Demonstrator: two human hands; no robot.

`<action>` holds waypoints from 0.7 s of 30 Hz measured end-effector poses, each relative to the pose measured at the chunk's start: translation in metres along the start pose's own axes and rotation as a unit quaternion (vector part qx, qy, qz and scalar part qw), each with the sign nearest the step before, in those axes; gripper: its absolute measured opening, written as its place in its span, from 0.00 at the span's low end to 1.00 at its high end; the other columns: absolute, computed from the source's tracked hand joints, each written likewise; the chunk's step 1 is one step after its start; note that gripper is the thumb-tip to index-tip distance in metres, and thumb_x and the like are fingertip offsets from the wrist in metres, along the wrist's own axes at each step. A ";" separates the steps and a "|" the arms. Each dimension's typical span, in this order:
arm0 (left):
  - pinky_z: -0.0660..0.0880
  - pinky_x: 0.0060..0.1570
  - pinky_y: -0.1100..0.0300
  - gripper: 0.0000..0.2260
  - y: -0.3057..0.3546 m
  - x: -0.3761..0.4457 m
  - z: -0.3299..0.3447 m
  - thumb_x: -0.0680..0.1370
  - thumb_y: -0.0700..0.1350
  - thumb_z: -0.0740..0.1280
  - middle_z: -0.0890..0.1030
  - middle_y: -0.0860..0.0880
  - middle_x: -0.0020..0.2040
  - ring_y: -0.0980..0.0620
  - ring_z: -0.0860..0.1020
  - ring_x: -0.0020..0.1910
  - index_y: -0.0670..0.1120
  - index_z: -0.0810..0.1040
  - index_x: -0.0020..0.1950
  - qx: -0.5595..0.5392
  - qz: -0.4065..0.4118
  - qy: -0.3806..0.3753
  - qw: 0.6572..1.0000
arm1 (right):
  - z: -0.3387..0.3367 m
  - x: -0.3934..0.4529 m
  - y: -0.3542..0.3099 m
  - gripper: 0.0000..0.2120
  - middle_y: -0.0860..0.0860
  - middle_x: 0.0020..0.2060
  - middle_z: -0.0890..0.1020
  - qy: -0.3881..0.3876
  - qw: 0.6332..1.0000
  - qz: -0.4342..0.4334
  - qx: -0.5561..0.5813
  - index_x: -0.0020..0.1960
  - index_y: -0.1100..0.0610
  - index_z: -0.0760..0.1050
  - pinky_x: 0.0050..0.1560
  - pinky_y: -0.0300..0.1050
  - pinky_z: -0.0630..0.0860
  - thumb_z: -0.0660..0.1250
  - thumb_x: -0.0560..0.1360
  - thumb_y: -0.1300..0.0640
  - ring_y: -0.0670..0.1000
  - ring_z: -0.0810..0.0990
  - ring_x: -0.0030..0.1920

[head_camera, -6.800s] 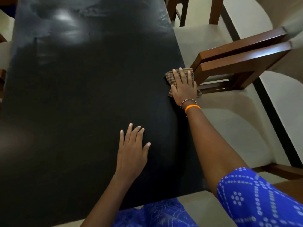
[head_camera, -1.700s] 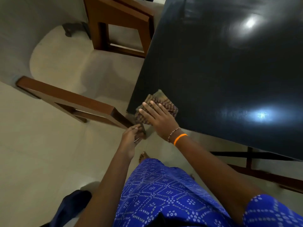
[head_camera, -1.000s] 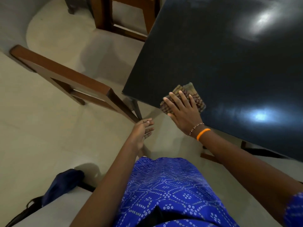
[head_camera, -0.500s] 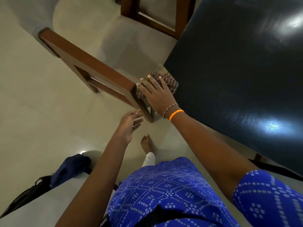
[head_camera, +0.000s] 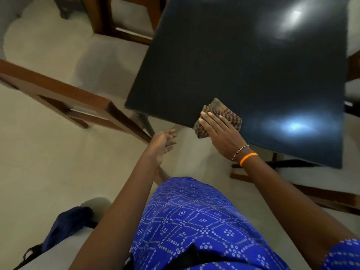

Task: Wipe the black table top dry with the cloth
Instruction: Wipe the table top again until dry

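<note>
The black table top (head_camera: 243,61) fills the upper right, glossy with two bright light reflections. A folded brown checked cloth (head_camera: 224,114) lies on its near edge, partly hanging over it. My right hand (head_camera: 222,133) presses flat on the cloth, fingers spread, a beaded and an orange band on the wrist. Below the table's near left corner my left hand (head_camera: 162,145) hangs in the air, loosely curled and holding nothing.
A wooden chair with a pale seat (head_camera: 64,94) stands close to the table's left corner, a second one (head_camera: 120,20) behind it. A dark blue bag (head_camera: 66,227) lies on the pale floor at lower left. A table base bar (head_camera: 288,162) shows under the near edge.
My right hand has slid the cloth rightward along the near edge, away from the corner by the chair. My left hand stays low beside the corner, empty.
</note>
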State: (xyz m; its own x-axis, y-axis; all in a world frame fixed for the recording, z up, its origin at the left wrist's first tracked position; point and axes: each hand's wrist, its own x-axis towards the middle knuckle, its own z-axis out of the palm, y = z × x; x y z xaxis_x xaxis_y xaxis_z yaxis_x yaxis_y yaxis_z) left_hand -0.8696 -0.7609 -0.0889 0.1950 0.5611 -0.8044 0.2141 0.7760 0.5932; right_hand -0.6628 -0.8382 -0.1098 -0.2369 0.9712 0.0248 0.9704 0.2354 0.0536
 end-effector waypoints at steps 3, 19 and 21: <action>0.72 0.55 0.57 0.12 -0.013 -0.013 0.040 0.79 0.37 0.54 0.78 0.49 0.56 0.52 0.77 0.51 0.48 0.74 0.56 0.028 0.005 -0.030 0.999 | -0.002 -0.056 0.032 0.33 0.58 0.72 0.66 0.000 0.999 0.032 -0.008 0.73 0.60 0.61 0.70 0.56 0.59 0.64 0.70 0.69 0.59 0.66 0.71; 0.69 0.59 0.54 0.20 -0.045 -0.062 0.162 0.76 0.31 0.51 0.75 0.46 0.58 0.51 0.76 0.50 0.41 0.71 0.65 0.210 0.036 -0.111 0.971 | -0.018 -0.223 0.120 0.26 0.56 0.71 0.68 -0.023 0.970 0.238 0.045 0.71 0.61 0.65 0.68 0.56 0.65 0.51 0.73 0.66 0.58 0.67 0.71; 0.70 0.57 0.55 0.21 -0.048 -0.062 0.166 0.76 0.30 0.51 0.75 0.46 0.58 0.51 0.76 0.49 0.40 0.69 0.66 0.217 0.030 -0.107 0.970 | -0.014 -0.202 0.103 0.25 0.55 0.71 0.67 -0.004 0.967 0.250 0.059 0.71 0.59 0.64 0.69 0.55 0.63 0.54 0.74 0.67 0.57 0.66 0.72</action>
State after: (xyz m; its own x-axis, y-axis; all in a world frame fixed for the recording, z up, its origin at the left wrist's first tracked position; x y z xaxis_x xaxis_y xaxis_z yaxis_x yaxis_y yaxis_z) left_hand -0.7332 -0.8811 -0.0621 0.4046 0.4931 -0.7702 0.5695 0.5231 0.6341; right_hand -0.5159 -1.0109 -0.0955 0.2624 0.9649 0.0106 0.9623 -0.2609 -0.0767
